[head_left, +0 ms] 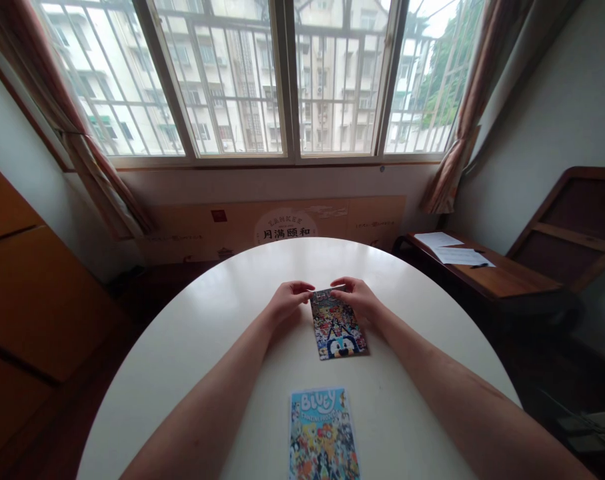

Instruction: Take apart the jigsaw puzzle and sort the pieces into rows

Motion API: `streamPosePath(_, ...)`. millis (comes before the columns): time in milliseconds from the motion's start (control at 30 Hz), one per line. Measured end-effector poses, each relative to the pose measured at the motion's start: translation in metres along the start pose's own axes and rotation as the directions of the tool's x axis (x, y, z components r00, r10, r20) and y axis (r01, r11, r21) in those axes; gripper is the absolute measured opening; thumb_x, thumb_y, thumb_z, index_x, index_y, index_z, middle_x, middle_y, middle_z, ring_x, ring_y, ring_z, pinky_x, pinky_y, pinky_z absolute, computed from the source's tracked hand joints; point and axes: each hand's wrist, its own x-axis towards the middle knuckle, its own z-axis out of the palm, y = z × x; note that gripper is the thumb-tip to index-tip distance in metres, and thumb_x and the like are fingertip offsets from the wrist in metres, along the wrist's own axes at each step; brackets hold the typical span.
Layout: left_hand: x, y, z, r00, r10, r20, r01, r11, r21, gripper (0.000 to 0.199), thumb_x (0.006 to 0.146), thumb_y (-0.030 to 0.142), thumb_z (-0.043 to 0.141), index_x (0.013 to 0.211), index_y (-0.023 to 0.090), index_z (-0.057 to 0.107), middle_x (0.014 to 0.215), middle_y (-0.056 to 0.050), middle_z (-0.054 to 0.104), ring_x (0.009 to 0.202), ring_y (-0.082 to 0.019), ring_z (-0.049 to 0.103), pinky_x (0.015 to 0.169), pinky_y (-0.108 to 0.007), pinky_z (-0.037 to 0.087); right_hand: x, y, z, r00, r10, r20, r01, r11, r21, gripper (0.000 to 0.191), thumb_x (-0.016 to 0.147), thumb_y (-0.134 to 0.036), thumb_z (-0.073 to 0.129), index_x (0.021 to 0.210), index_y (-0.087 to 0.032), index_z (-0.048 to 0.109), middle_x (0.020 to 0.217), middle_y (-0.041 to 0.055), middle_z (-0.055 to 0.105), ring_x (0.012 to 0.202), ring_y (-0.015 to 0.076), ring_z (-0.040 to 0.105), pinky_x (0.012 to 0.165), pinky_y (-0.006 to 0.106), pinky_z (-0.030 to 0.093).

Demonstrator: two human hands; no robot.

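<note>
A dark picture card, crowded with small colourful cartoon figures and a large blue dog face at its near edge, is on the white round table. My left hand is closed with thumb and fingertips at the card's upper left corner. At the upper right edge, my right hand grips the card, its thumb on the top face and its fingers behind. Closer to me lies a light blue Bluey picture sheet with similar figures, touched by neither hand and cut off by the frame's bottom.
A wooden side table with papers and a dark pen stands to the right. A cardboard panel leans below the barred windows. Orange-brown cabinets are at the left, and curtains hang beside the windows.
</note>
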Motion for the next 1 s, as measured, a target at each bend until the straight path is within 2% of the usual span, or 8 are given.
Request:
streamPosePath(100, -0.003, 0.005, 0.0, 0.997, -0.006, 0.074, 0.006, 1.0, 0.011, 0.021, 0.073, 0.024, 0.072, 0.092, 0.014, 0.075, 0.088, -0.008, 0.076, 0.083, -0.021, 0.068, 0.08, -0.032, 0.053, -0.001, -0.003, -0.001, 1.0, -0.008, -0.02, 0.009, 0.999, 0.049, 0.052, 0.072, -0.044, 0.075, 0.114, -0.015, 0.066, 0.083, 0.0046, 0.072, 0.075, 0.0175, 0.067, 0.07, 0.03, 0.054)
streamPosePath(233, -0.005, 0.008, 0.0, 0.989, -0.022, 0.147, 0.014, 0.998, 0.054, 0.019, 0.074, 0.024, 0.071, 0.09, 0.016, 0.077, 0.09, -0.007, 0.077, 0.088, -0.023, 0.069, 0.085, -0.034, 0.052, -0.004, -0.01, -0.005, 0.999, 0.037, 0.033, -0.041, 0.987, 0.155, 0.052, 0.073, -0.039, 0.078, 0.117, -0.017, 0.065, 0.081, 0.0029, 0.071, 0.072, 0.0167, 0.067, 0.069, 0.029, 0.054)
streamPosePath(367, -0.004, 0.004, 0.0, 0.994, -0.02, 0.106, 0.017, 0.999, 0.032, 0.019, 0.074, 0.023, 0.069, 0.091, 0.016, 0.077, 0.093, -0.007, 0.077, 0.09, -0.023, 0.069, 0.087, -0.035, 0.052, -0.008, -0.014, -0.007, 0.978, 0.148, 0.146, -0.182, 0.947, 0.263, 0.063, 0.071, -0.034, 0.082, 0.128, -0.018, 0.058, 0.09, 0.0069, 0.074, 0.08, 0.0206, 0.07, 0.073, 0.033, 0.057)
streamPosePath(433, -0.003, 0.002, 0.001, 0.996, -0.018, 0.093, 0.015, 1.0, 0.026, 0.019, 0.074, 0.023, 0.07, 0.091, 0.016, 0.076, 0.093, -0.007, 0.077, 0.09, -0.023, 0.069, 0.087, -0.035, 0.052, -0.009, -0.015, -0.006, 0.971, 0.176, 0.161, -0.216, 0.937, 0.276, 0.073, 0.068, -0.029, 0.084, 0.134, -0.019, 0.053, 0.089, 0.0069, 0.075, 0.08, 0.0218, 0.071, 0.075, 0.035, 0.058)
streamPosePath(633, -0.002, -0.001, 0.002, 0.997, -0.009, 0.072, 0.009, 1.0, 0.002, 0.019, 0.075, 0.025, 0.072, 0.09, 0.015, 0.076, 0.094, -0.008, 0.077, 0.09, -0.023, 0.069, 0.087, -0.035, 0.053, -0.008, -0.015, -0.002, 0.971, 0.202, 0.125, -0.229, 0.937, 0.264, 0.077, 0.065, -0.022, 0.084, 0.135, -0.019, 0.051, 0.082, 0.0043, 0.074, 0.074, 0.0213, 0.071, 0.072, 0.035, 0.059)
streamPosePath(1000, 0.002, -0.005, 0.003, 1.0, -0.008, -0.006, 0.008, 1.0, -0.003, 0.015, 0.075, 0.022, 0.072, 0.089, 0.015, 0.075, 0.093, -0.008, 0.077, 0.091, -0.023, 0.07, 0.087, -0.036, 0.054, -0.005, -0.01, 0.001, 0.979, 0.186, 0.081, -0.202, 0.934, 0.294, 0.067, 0.065, -0.019, 0.082, 0.127, -0.018, 0.057, 0.083, 0.0037, 0.074, 0.075, 0.02, 0.071, 0.072, 0.033, 0.059)
